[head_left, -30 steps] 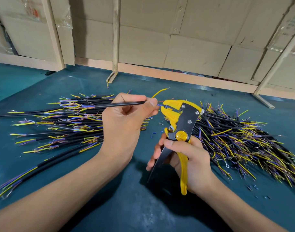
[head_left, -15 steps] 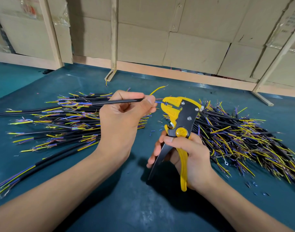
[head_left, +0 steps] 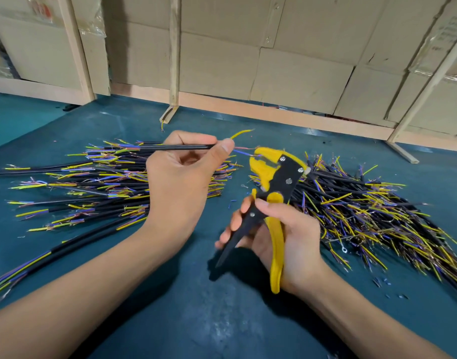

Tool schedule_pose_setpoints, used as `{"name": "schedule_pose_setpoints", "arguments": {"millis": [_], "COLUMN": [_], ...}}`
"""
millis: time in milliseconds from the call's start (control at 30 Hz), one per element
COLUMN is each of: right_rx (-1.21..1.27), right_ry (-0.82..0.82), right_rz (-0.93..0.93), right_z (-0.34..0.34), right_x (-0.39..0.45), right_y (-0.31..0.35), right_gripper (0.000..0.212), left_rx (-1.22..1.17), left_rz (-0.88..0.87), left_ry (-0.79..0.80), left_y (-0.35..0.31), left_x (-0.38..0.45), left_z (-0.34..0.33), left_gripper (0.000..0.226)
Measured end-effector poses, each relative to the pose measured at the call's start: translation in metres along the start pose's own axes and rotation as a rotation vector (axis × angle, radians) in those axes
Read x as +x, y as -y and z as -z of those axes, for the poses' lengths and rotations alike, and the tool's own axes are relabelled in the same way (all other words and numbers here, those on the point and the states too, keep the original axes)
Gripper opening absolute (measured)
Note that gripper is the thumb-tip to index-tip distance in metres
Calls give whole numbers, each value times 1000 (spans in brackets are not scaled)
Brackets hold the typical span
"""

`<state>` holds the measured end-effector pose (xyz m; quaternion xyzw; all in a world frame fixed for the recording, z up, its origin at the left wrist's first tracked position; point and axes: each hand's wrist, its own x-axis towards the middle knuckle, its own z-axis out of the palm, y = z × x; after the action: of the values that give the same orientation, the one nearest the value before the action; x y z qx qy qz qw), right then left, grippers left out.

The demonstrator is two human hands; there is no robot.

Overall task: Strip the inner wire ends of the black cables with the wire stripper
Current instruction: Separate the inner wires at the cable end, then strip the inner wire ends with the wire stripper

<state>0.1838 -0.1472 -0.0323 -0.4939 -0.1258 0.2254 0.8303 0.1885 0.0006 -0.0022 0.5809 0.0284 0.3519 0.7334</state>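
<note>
My left hand [head_left: 182,177] pinches a thin black cable [head_left: 175,148] between thumb and fingers, held level. Its blue inner wire [head_left: 241,152] reaches toward the jaws of the wire stripper, while its yellow wire [head_left: 241,133] curls up and away. The yellow and black wire stripper [head_left: 274,185] stands upright in my right hand [head_left: 281,231], which grips both handles, jaws toward the cable end. The handles are spread apart.
A pile of black cables [head_left: 92,182] with yellow and blue ends lies left on the teal mat [head_left: 196,320]. A second, bigger pile [head_left: 372,216] lies right. Small insulation scraps [head_left: 382,282] dot the mat. Cardboard boxes [head_left: 299,73] and wooden posts [head_left: 174,55] stand behind.
The cable end has drawn back a little to the left from the stripper jaws. The stripper has tilted slightly and its handles stay spread.
</note>
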Motion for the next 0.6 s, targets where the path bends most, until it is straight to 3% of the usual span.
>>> {"name": "schedule_pose_setpoints", "arguments": {"millis": [100,233,267,300,367,400,467,600], "right_rx": [80,33,28,32,61,73,103,113], "right_ry": [45,72,69,58,33,26,12,10], "right_rz": [-83,-148,-154,-161,-164,-164,-166,-153], "right_z": [-4,-3,-2,-1,-1,-2,-1,-3], "right_x": [7,9,9,9,8,9,10,11], "right_y": [-2,2,3,5,6,6,6,6], "right_gripper": [19,14,13,12,12,12,11,11], "left_rx": [264,929,1079,1185,1235,1200,1231,1923], "left_rz": [-135,-374,-428,-445,-323,-214,-159,-64], "left_ry": [0,536,684,855,1172,1221,1183,1176], "left_y": [-17,-55,-58,-60,-63,-63,-57,-31], "left_x": [31,76,79,77,74,78,95,109], "left_z": [-8,-69,-90,-109,-132,-132,-114,-39], "left_gripper": [16,7,15,36,78,85,71,38]}}
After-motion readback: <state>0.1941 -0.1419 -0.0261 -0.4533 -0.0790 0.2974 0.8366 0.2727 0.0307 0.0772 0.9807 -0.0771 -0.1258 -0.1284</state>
